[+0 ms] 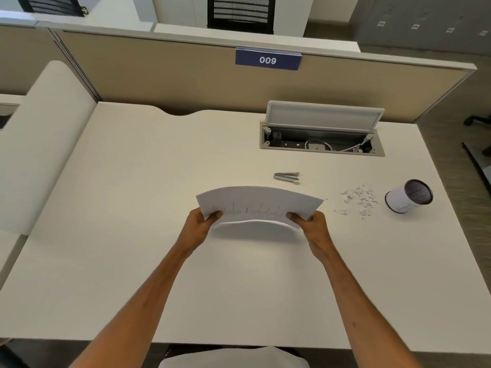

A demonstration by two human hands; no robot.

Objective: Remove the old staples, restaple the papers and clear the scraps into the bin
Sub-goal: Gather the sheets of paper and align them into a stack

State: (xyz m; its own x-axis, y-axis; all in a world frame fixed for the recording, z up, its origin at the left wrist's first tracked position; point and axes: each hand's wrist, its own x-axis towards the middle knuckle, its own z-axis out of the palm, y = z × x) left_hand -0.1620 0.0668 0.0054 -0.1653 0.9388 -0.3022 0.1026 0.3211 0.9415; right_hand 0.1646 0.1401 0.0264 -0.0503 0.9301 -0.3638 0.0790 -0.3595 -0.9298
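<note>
– So, where are the papers [259, 201]?
– Held above the table [159, 261], bowed upward in the middle, printed side up.
– And the hands?
– The left hand [199, 221] holds the near left corner and the right hand [309, 221] the near right one. Each grip is closed on the sheets, thumb on top.
– Any tool about?
– Just beyond the papers lies a small metal staple remover [287, 177], I think; it is too small to be sure.
– Scraps?
– Torn paper scraps [357, 201] lie scattered on the table, right of the papers. Farther right of the papers is a small mesh bin [406, 197] wrapped in white paper.
– Anything else?
– Well beyond the papers, a cable hatch [321, 140] is sunk in the table, lid raised.
</note>
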